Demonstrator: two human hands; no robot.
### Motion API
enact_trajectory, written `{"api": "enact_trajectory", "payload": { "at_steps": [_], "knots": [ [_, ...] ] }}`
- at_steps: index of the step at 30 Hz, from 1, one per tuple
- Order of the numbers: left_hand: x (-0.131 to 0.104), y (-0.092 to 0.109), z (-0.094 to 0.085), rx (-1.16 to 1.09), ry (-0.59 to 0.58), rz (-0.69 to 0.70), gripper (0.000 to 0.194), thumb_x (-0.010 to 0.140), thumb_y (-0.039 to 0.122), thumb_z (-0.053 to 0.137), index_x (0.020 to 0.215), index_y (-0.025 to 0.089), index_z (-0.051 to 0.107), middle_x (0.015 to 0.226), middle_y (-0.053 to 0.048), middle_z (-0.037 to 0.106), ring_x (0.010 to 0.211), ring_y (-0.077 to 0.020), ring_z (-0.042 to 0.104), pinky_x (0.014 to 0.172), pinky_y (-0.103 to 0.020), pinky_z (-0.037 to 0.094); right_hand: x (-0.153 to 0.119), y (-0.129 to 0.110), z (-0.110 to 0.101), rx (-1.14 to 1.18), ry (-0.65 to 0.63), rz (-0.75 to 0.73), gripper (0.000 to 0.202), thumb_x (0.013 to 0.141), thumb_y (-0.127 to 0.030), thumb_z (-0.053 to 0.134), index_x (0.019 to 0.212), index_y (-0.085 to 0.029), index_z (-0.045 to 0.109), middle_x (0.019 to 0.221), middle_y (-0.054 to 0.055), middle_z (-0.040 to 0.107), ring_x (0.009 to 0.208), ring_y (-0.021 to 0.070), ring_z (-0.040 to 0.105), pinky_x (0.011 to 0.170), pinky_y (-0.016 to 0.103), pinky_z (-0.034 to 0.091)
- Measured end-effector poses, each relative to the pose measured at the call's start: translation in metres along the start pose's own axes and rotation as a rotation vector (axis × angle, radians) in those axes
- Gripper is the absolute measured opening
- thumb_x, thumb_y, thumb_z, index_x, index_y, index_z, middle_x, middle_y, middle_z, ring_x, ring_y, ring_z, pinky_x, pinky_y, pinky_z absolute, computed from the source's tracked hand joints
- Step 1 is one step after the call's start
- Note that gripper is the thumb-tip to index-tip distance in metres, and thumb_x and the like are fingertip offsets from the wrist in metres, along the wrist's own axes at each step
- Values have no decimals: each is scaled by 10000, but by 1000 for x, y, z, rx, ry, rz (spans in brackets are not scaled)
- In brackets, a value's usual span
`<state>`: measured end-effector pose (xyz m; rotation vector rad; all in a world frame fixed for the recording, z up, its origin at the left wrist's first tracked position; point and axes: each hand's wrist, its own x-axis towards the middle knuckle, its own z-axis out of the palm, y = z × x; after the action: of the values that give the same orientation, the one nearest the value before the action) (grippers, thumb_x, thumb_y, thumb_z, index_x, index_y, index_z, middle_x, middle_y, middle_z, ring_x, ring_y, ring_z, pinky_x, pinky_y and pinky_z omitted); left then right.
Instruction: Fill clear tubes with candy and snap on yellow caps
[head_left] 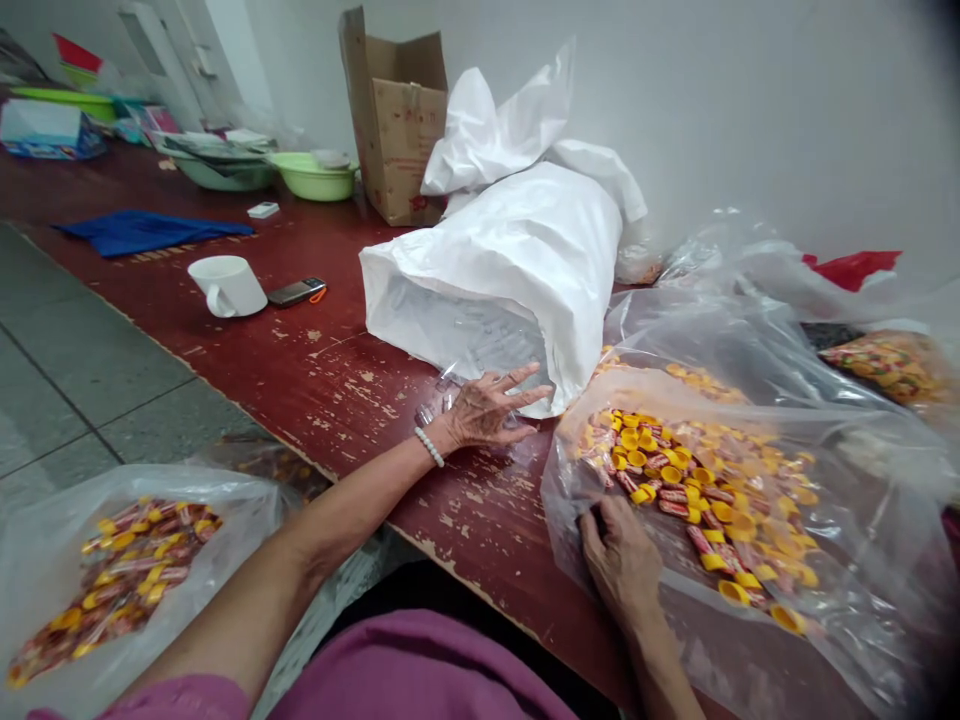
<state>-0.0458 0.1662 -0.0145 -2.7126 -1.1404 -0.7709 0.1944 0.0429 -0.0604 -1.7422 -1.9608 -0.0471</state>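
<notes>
The left hand (491, 408) is spread with fingers splayed at the mouth of a crumpled white sack (544, 230), just in front of the small, clear pieces (487, 340) heaped inside. The right hand (622, 555) curls at the near edge of a translucent bag (862, 610), its grip impossible to tell, beside bright yellow caps (733, 592) and red-patterned pieces (675, 508).

Red table (322, 340): paint was chipped toward near edge | blue cloth (150, 230) lay, white mug (238, 285) stood by near edge | dark device (292, 292) lay beside mug | lime basin (315, 180), cardboard box (409, 145) stood toward wall-side edge | white sack (540, 230) lay mouth toward near edge | clear bag (862, 520) spread right of sack
</notes>
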Motion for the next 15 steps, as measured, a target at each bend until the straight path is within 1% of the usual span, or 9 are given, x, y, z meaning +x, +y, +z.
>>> {"api": "enact_trajectory", "payload": {
  "at_steps": [2, 5, 7, 9, 10, 11, 12, 13, 15],
  "knots": [
    [0, -1, -6, -35, 46, -43, 542, 863, 427, 485, 1372, 254, 422, 1465, -106, 386, 1140, -262, 544, 907, -400, 454, 0, 0, 0, 6, -12, 11, 273, 885, -327, 402, 954, -215, 641, 891, 30, 642, 789, 157, 605, 645, 243, 407],
    [-9, -10, -22, -106, 215, -226, 475, 883, 318, 448, 1335, 172, 451, 1361, -123, 505, 1028, -211, 599, 831, -349, 503, 0, 0, -1, 5, -18, 18, 288, 890, -333, 391, 943, -205, 644, 871, 37, 639, 785, 164, 602, 655, 251, 405],
    [-27, -20, -35, -152, 332, -372, 403, 873, 222, 429, 1258, 131, 507, 1214, -120, 604, 928, -180, 624, 788, -316, 520, 0, 0, -1, 11, -14, 19, 295, 893, -336, 389, 954, -202, 644, 875, 40, 639, 795, 168, 602, 666, 255, 406],
    [-53, -28, -47, -154, 377, -457, 314, 840, 138, 414, 1100, 135, 591, 1022, -84, 668, 854, -164, 630, 780, -297, 521, -1, 0, -1, 22, -20, 19, 292, 893, -332, 390, 961, -203, 643, 885, 40, 640, 801, 169, 603, 672, 256, 405],
    [-69, -30, -52, -137, 358, -461, 284, 819, 105, 409, 1005, 147, 619, 946, -68, 675, 839, -165, 628, 791, -299, 518, -1, 0, -1, 26, -29, 20, 289, 892, -330, 393, 962, -205, 643, 894, 39, 642, 803, 168, 603, 672, 257, 404],
    [-83, -30, -55, -119, 313, -437, 282, 793, 72, 400, 935, 157, 629, 902, -61, 673, 845, -170, 624, 811, -306, 513, -1, 0, 0, 28, -37, 24, 285, 892, -328, 395, 960, -207, 644, 902, 38, 643, 809, 169, 603, 672, 258, 402],
    [-97, -30, -57, -108, 245, -388, 308, 763, 38, 388, 908, 164, 629, 905, -61, 669, 885, -177, 618, 847, -315, 504, -1, 0, 0, 27, -42, 33, 282, 890, -327, 398, 959, -209, 643, 910, 37, 645, 818, 171, 603, 672, 259, 399],
    [-109, -27, -57, -99, 167, -331, 354, 729, 8, 377, 926, 167, 625, 947, -66, 663, 948, -187, 604, 897, -330, 486, -1, 0, 0, 25, -46, 42, 279, 889, -328, 401, 960, -211, 643, 914, 36, 645, 829, 173, 603, 672, 260, 397],
    [-124, -20, -55, -73, 41, -234, 462, 677, -22, 370, 1035, 162, 597, 1085, -85, 626, 1098, -208, 538, 1009, -371, 417, -1, 0, 0, 20, -44, 52, 276, 886, -330, 405, 965, -213, 643, 919, 34, 646, 843, 175, 602, 672, 260, 394]
  ]
}}
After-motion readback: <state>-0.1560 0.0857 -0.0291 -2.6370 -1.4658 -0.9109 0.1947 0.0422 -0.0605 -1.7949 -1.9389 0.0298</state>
